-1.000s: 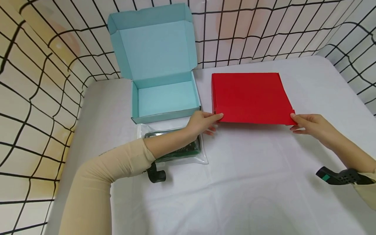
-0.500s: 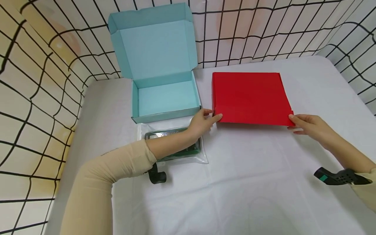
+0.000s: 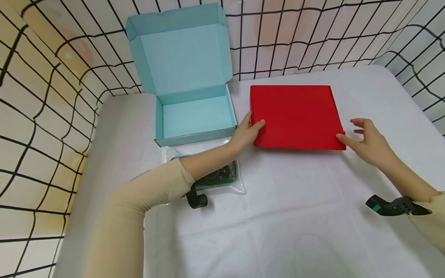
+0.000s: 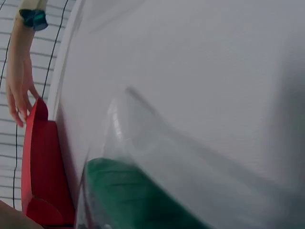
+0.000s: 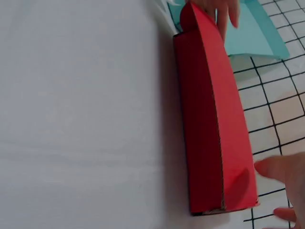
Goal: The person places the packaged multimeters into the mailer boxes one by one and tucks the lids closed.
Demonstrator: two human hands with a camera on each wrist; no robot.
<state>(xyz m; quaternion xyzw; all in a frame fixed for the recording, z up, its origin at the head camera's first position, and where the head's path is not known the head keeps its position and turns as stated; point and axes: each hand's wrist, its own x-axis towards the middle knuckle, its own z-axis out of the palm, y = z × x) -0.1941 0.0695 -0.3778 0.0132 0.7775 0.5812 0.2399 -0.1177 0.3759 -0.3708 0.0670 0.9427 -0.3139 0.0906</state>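
A flat red cardboard box lies on the white cloth, its lid down. My left hand is at its left side, thumb over the top edge and fingers stretched along the side wall. At the front right corner my right hand touches the lid with its thumb; its fingers are spread off the box. The right wrist view shows the box's front wall and a rounded red tab at its left end. In the left wrist view, the right hand reaches the far end of the box.
A light blue box stands open behind my left arm, its lid upright against the black wire grid. Beneath my left forearm lies a clear plastic bag with a green and black item inside.
Both hands earlier pinched the lid's front corners. My left hand has slid back along the left side; my right fingers have spread away from the box. The lid's right front corner has shifted slightly left.
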